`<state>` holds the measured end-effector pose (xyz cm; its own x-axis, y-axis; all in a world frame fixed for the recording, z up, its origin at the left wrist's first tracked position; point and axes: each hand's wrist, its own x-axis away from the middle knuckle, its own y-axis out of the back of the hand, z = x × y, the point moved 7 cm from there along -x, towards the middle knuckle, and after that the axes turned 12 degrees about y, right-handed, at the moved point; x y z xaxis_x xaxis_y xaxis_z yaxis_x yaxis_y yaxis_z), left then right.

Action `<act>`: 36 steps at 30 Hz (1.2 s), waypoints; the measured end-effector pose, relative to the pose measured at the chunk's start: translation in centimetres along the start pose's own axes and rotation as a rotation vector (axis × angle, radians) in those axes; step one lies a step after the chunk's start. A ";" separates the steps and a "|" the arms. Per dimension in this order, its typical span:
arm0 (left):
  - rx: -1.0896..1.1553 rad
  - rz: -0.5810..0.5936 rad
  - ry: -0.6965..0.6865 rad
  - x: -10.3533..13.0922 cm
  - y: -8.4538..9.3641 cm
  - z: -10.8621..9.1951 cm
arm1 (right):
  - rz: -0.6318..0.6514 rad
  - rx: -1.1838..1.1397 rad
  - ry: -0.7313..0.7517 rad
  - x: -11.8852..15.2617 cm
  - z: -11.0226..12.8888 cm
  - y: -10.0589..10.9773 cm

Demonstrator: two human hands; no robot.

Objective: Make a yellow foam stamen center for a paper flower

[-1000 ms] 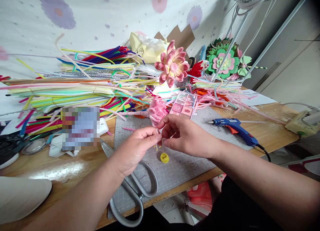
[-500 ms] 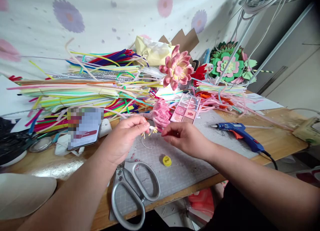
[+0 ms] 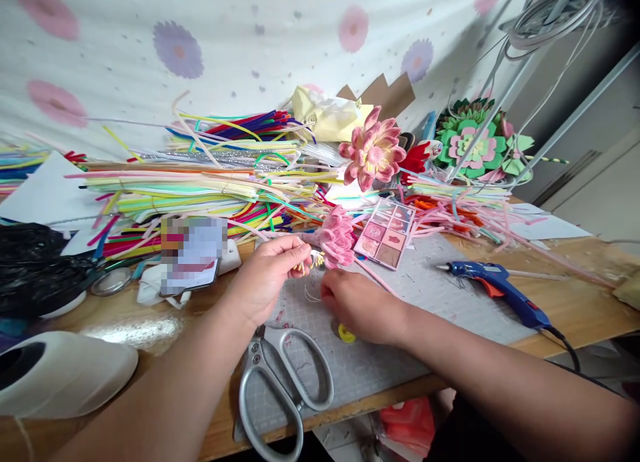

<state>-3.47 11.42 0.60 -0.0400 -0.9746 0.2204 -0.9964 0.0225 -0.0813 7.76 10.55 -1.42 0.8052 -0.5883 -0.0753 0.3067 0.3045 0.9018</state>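
Note:
Between its thumb and fingers, my left hand (image 3: 277, 275) pinches a small bunch of yellow-tipped stamens (image 3: 314, 259). A thin loose wire or thread (image 3: 313, 295) hangs beneath them. My right hand (image 3: 357, 302) is just to the right, its fingers curled and pointing down over the grey mat (image 3: 425, 295); what they hold, if anything, is hidden. Partly behind that hand lies a small yellow spool (image 3: 346, 333). Just beyond both hands is a pink fuzzy flower (image 3: 337, 237) on its side, its stem toward the left. Large silver scissors (image 3: 285, 382) rest at the mat's near left.
Bundles of coloured pipe cleaners (image 3: 200, 182) line the back. An eyeshadow palette (image 3: 385, 234) lies behind my right hand. A blue glue gun (image 3: 500, 292) is at the right, a phone (image 3: 193, 262) at the left. A pink open flower (image 3: 373, 149) stands behind.
My right hand has moved down and nearer, now partly covering the yellow spool. My left hand still pinches the stamens. The whole view has shifted, showing more of the table's left side.

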 end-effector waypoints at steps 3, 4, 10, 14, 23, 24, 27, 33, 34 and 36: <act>0.027 0.015 0.044 0.2 -0.5 0.5 | -0.051 -0.114 -0.045 1.7 -0.5 2.4; 0.033 0.022 0.059 0.3 -0.7 0.7 | -0.089 -0.190 -0.067 2.2 -0.7 3.3; 0.117 0.103 0.181 1.1 -2.6 2.3 | -0.293 -0.631 -0.049 3.7 -1.2 6.4; 0.216 0.128 0.250 1.6 -3.3 3.0 | -0.331 -0.645 0.009 3.6 -0.2 7.0; 0.248 0.179 0.331 2.1 -4.1 3.5 | -0.417 -0.248 0.058 3.0 1.3 7.3; 0.240 0.182 0.326 2.1 -4.1 3.5 | -0.420 -0.237 0.062 3.0 1.3 7.4; 0.194 0.221 0.287 2.1 -4.2 3.2 | -0.413 -0.256 0.060 2.9 1.1 7.5; 0.108 0.400 0.225 2.9 -5.1 2.4 | -0.401 -0.510 0.065 2.8 0.3 7.1; 0.091 0.415 0.228 3.0 -5.2 2.4 | -0.394 -0.566 0.069 2.8 0.2 6.9; 0.061 0.430 0.238 3.1 -5.3 2.4 | -0.387 -0.643 0.074 2.9 0.1 6.6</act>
<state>1.85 7.77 -0.66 -0.4695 -0.8017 0.3700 -0.8801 0.3912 -0.2692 12.12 10.79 4.39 0.6050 -0.6969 -0.3851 0.7921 0.4774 0.3803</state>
